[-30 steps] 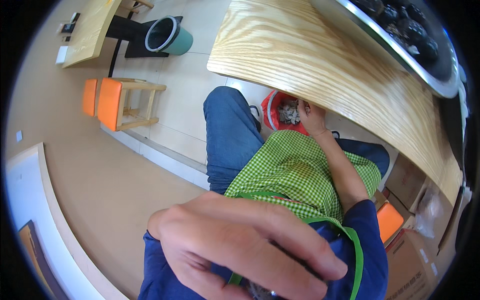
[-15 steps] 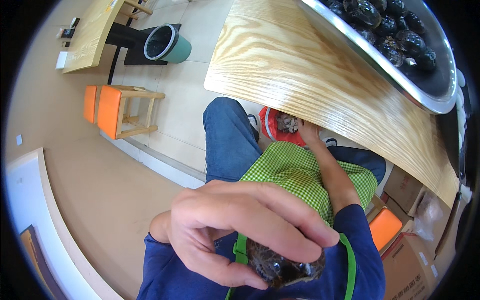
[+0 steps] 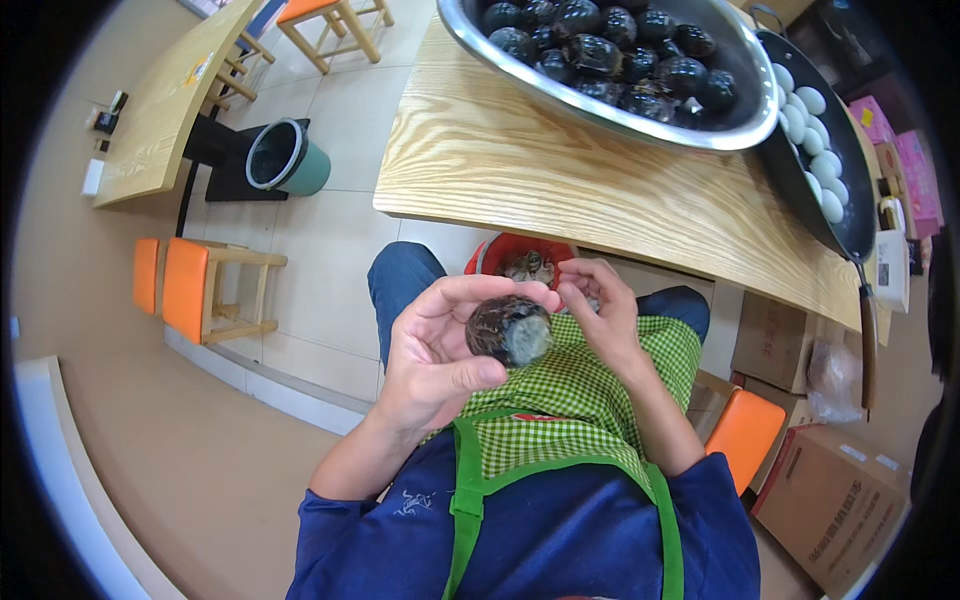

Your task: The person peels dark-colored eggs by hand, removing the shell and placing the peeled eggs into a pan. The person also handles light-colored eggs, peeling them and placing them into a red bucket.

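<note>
My left hand (image 3: 432, 345) holds a dark brown preserved egg (image 3: 490, 330) between thumb and fingers, above my lap. A pale greyish patch shows at the egg's end. Just to the right, my right hand (image 3: 605, 308) is raised with its fingers apart and nothing seen in them. Below both hands, between my knees, stands a red bucket (image 3: 487, 258) with greyish shell scraps (image 3: 530, 267) in it. On the wooden table (image 3: 470, 165) ahead sits a steel basin (image 3: 560, 98) full of shiny black preserved eggs (image 3: 592, 55).
A black pan (image 3: 853, 228) with several white eggs (image 3: 812, 130) stands right of the basin, its handle jutting past the table edge. Cardboard boxes (image 3: 825, 500) and an orange stool (image 3: 745, 437) are at right. Left are a green bin (image 3: 305, 170) and an orange chair (image 3: 187, 290).
My left hand with the egg has moved forward, away from my chest. My right hand has come up out of the bucket toward the egg. The view has shifted, showing more of the table.
</note>
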A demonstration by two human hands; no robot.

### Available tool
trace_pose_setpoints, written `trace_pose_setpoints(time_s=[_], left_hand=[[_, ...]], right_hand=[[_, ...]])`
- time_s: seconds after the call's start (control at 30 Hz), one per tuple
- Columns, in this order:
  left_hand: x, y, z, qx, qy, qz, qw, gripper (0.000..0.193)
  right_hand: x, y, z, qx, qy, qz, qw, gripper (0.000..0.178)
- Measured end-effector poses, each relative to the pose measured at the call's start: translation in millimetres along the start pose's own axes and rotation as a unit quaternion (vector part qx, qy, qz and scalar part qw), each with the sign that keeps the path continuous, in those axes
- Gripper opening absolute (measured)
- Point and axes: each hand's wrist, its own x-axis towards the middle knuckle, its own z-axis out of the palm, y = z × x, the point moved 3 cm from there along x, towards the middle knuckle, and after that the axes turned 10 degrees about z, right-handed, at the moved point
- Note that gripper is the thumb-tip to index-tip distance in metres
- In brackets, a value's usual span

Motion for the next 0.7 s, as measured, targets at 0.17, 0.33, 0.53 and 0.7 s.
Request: trace_pose_setpoints(time_s=[0.17, 0.33, 0.53, 0.7], left_hand=[[-11.5, -13.9, -1.4, -0.018, 0.014, -0.015, 1.000, 0.058], [-21.4, -17.6, 1.8, 0.023, 0.004, -0.001, 1.000, 0.061], [-30.5, -12.2, 9.2, 0.109, -0.022, 0.046, 0.993, 0.059], [-33.3, -9.1, 9.9, 0.176, -0.089, 0.089, 0.976, 0.057]], right_hand=[[-50.7, -83.9, -9.6, 0.047, -0.017, -0.110, 0.993, 0.025], [-70.7, -123.7, -7.0, 0.022, -0.017, -0.183, 0.983, 0.026], [-81.0, -132.4, -6.4, -0.020, 0.006, -0.189, 0.982, 0.027], [-83.1, -132.8, -7.9, -0.052, 0.004, -0.176, 0.983, 0.026]])
